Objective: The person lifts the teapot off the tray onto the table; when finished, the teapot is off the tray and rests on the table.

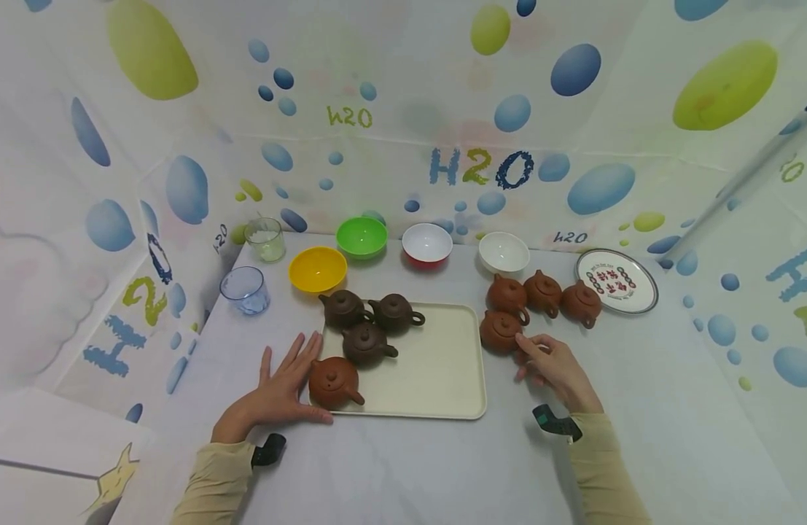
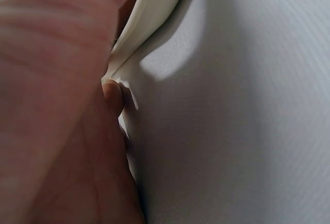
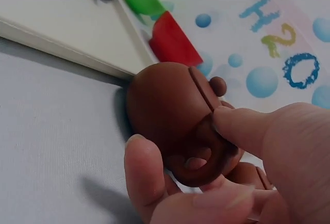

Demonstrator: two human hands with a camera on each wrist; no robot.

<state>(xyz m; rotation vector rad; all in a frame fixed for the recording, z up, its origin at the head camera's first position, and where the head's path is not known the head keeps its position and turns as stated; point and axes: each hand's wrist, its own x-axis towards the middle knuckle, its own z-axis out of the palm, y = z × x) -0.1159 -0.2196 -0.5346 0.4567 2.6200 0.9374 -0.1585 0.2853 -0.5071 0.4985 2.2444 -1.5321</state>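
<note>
My right hand (image 1: 555,368) pinches the looped handle of a reddish-brown clay teapot (image 1: 500,332) beside the tray's right edge. In the right wrist view, thumb and fingers close around the handle of the teapot (image 3: 165,97). My left hand (image 1: 276,397), fingers spread, lies along the left edge of the cream tray (image 1: 436,372). The left wrist view shows the palm close up against the tray rim (image 2: 154,12). On the tray's left part stand three dark brown teapots, one of them (image 1: 366,344) in the middle, and a reddish-brown teapot (image 1: 334,382) near the front left corner.
Three more reddish-brown teapots stand behind the held one, including a rightmost teapot (image 1: 581,302). A patterned plate (image 1: 618,281) lies at the back right. Yellow (image 1: 318,270), green (image 1: 361,238), red-and-white (image 1: 427,245) and white bowls (image 1: 504,253) line the back. Two glasses, one bluish (image 1: 246,290), stand back left.
</note>
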